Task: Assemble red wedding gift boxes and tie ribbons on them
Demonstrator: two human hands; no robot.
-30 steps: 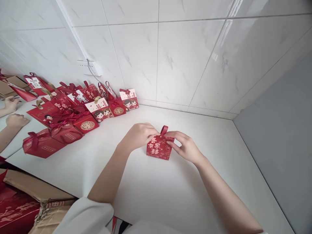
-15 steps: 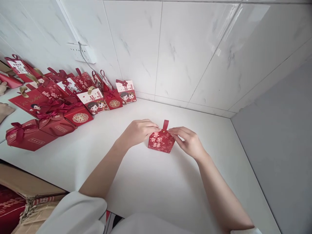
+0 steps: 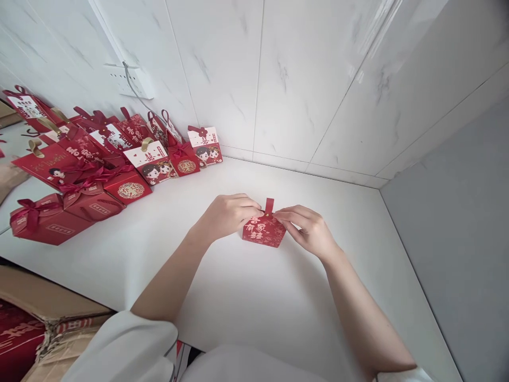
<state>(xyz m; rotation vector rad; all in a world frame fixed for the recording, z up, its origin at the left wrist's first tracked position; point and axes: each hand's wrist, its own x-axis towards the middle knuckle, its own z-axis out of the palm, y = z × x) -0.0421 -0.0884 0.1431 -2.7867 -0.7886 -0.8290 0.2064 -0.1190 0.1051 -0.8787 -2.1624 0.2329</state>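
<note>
**Red printed paper box [image 3: 262,233] lies between the left hand [image 3: 230,215] and the right hand [image 3: 314,231]**

Both hands are on the box, so neither one is clearly nearer. It lies just to the right side of the left fingers and just to the left side of the right fingers, on the white smooth desk [image 3: 238,297], in front of the person. Its wider direction goes across from one hand to the other, and the lower edge slopes slightly down to the right. The dark red ribbon loop [image 3: 270,205] points away from the person, in the gap between the two hands.

The left fingers are almost closed over the upper left edge of the box, and they cover part of the printing. The right fingers make a narrow pinch at the upper right edge, with the thumb under the index finger. How strongly each hand presses, I cannot tell.

The box is small and narrows toward the top, with pale characters and a lighter pattern on its front. A small gold-coloured stud [image 3: 267,215] sits at the foot of the loop. The back side is hidden. Well apart, on the left, a group of red gift boxes with ribbons [image 3: 129,188] stands along the white tiled wall [image 3: 222,69].
</note>
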